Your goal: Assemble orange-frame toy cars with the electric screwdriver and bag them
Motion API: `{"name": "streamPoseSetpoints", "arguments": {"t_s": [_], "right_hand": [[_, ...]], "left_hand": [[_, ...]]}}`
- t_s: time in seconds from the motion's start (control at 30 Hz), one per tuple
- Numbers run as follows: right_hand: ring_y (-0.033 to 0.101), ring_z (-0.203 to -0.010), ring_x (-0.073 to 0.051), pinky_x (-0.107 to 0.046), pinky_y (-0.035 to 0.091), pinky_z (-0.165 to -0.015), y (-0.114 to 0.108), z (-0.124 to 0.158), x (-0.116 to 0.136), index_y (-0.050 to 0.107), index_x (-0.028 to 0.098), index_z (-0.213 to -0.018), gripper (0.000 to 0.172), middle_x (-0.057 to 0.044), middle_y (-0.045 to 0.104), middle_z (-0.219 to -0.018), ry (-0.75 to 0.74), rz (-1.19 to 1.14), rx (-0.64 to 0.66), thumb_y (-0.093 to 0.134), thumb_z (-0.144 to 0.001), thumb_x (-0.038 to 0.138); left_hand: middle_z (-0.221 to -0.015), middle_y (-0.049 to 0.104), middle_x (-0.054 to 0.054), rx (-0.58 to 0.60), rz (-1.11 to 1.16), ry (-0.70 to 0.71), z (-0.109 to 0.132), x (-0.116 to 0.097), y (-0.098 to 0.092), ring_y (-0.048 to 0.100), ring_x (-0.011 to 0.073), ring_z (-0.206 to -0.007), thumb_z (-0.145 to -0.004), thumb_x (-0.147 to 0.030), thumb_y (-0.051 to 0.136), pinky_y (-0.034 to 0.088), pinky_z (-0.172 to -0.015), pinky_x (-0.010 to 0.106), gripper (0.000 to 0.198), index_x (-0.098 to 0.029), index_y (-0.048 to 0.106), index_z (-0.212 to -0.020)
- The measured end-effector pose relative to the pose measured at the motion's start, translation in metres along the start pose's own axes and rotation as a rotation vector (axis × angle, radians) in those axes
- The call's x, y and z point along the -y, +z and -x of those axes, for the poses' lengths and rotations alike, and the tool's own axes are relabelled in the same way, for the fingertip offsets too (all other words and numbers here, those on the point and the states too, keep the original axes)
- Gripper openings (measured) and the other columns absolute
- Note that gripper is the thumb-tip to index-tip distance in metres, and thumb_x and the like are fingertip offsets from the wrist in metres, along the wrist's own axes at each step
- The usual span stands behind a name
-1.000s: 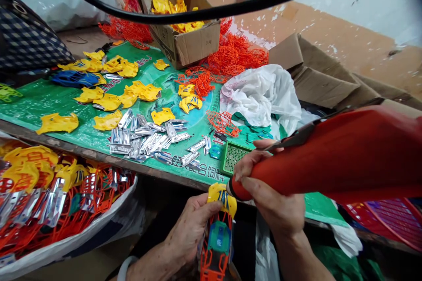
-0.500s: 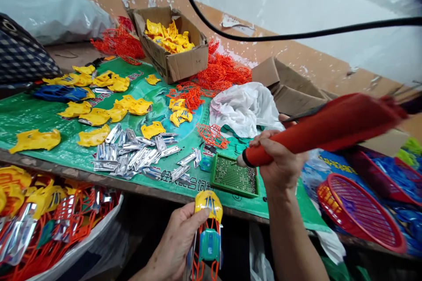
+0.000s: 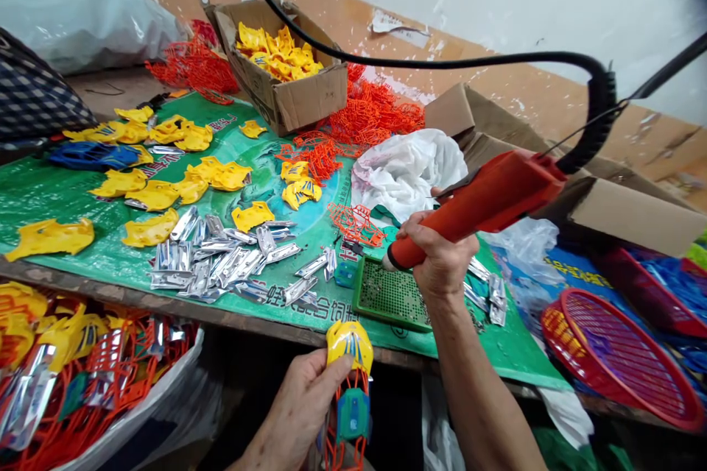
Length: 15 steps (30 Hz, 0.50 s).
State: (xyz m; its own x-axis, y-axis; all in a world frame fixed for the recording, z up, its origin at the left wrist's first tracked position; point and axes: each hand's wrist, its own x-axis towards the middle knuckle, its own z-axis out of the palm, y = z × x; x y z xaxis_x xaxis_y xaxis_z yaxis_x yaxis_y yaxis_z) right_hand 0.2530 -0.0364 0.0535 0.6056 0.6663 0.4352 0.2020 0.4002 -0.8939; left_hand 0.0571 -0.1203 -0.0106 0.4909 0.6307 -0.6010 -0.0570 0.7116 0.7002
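Observation:
My left hand (image 3: 301, 401) grips a toy car body (image 3: 349, 412) below the table edge. It has a yellow front, an orange-red lattice frame and a teal block in the middle. My right hand (image 3: 445, 254) is wrapped around a red electric screwdriver (image 3: 469, 210) with a black coiled cable. The screwdriver's nose points down left over a green screw tray (image 3: 395, 287) with a perforated plate. Its tip is at the tray's upper left part; contact with a screw cannot be made out. Silver plates (image 3: 226, 257) lie on the table left of the tray.
Yellow shells (image 3: 213, 173) are spread over the green table sheet (image 3: 309, 235). Behind stand a cardboard box (image 3: 309, 99) of yellow parts and piled orange-red frames (image 3: 370, 114). A white cloth (image 3: 409, 169) lies nearby. A full sack (image 3: 166, 397) is lower left; a red basket (image 3: 618, 360) is right.
My right hand and the screwdriver have shifted left and slightly down, nose now over the tray's upper left. My left hand keeps the toy car body in nearly the same place.

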Motion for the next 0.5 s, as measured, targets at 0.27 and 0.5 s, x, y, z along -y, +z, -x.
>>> {"name": "streamPoseSetpoints", "arguments": {"t_s": [0.27, 0.5], "right_hand": [[0.054, -0.053, -0.012, -0.032, 0.049, -0.057, -0.0033, 0.0002, -0.0063, 0.061, 0.018, -0.062, 0.007, 0.003, 0.058, -0.063, 0.0, -0.023, 0.011, 0.068, -0.064, 0.02], [0.054, -0.054, -0.012, -0.033, 0.051, -0.058, -0.0036, 0.0011, -0.0074, 0.059, 0.018, -0.063, 0.008, 0.003, 0.057, -0.064, 0.002, 0.016, 0.02, 0.065, -0.066, 0.021]], "left_hand": [[-0.059, 0.055, -0.002, -0.008, 0.013, -0.006, -0.003, 0.0072, -0.0018, 0.045, 0.0092, -0.053, -0.075, -0.05, 0.071, 0.038, -0.05, 0.02, 0.039, -0.011, 0.071, -0.077], [-0.06, 0.059, 0.0, -0.022, 0.102, -0.029, 0.0006, 0.0009, 0.003, 0.046, 0.0082, -0.052, -0.07, -0.049, 0.075, 0.039, -0.049, 0.019, 0.042, -0.008, 0.073, -0.079]]}}
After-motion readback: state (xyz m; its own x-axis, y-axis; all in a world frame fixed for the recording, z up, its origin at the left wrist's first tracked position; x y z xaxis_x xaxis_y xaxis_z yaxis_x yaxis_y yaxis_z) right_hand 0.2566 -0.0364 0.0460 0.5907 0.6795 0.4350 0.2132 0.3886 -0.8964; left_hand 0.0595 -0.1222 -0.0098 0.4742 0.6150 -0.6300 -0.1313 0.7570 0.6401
